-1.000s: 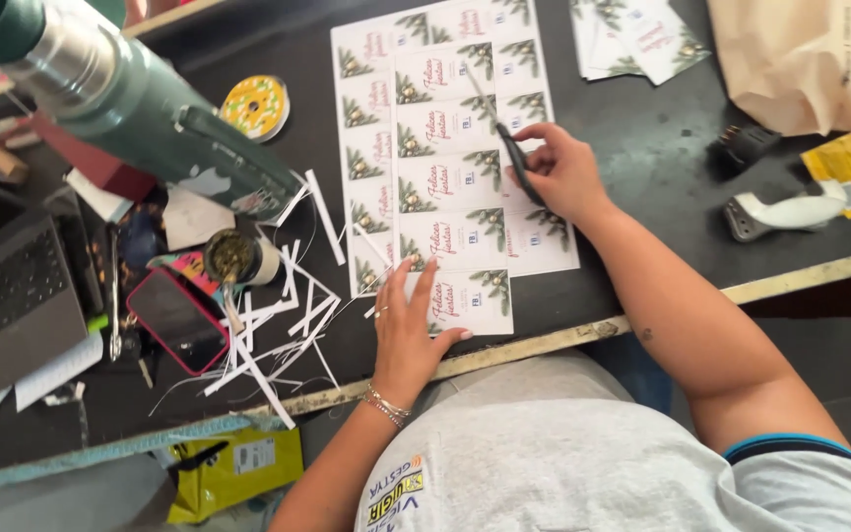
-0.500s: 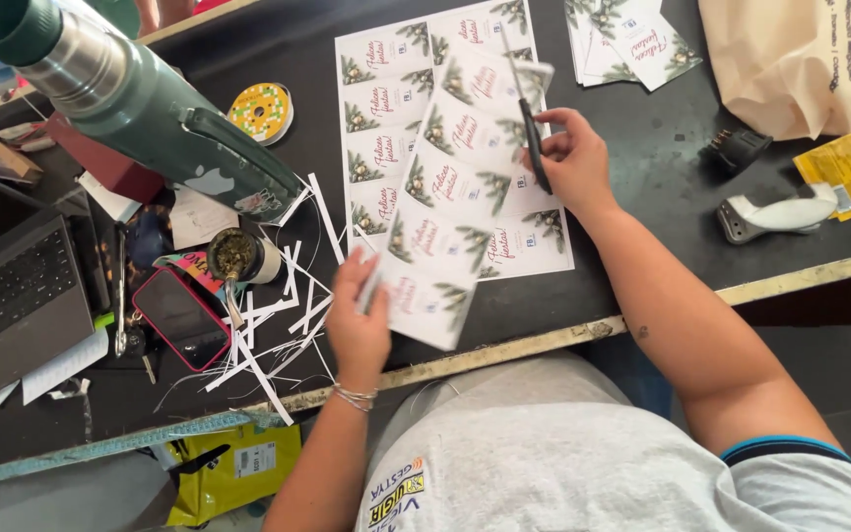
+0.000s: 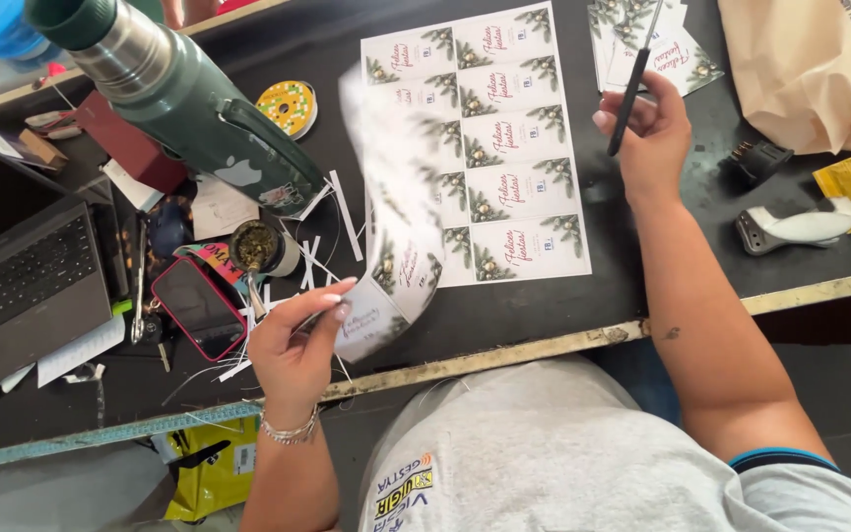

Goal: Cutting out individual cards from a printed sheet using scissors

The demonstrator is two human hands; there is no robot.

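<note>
So the cut strip of cards (image 3: 396, 266) is lifted up, pinched at its near end by the left hand (image 3: 297, 350). Right hand (image 3: 647, 133) grips a black cutter (image 3: 632, 89), just right of the printed sheet (image 3: 504, 148). Phone (image 3: 197, 307) sits left of the left hand.

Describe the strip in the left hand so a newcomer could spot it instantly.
Start at the big printed sheet of holiday cards flat on the black table. Just off its left edge, the left hand pinches a cut strip of cards by its lower end. Unlike the flat sheet, it is lifted, curled and motion-blurred, one card wide.
</note>
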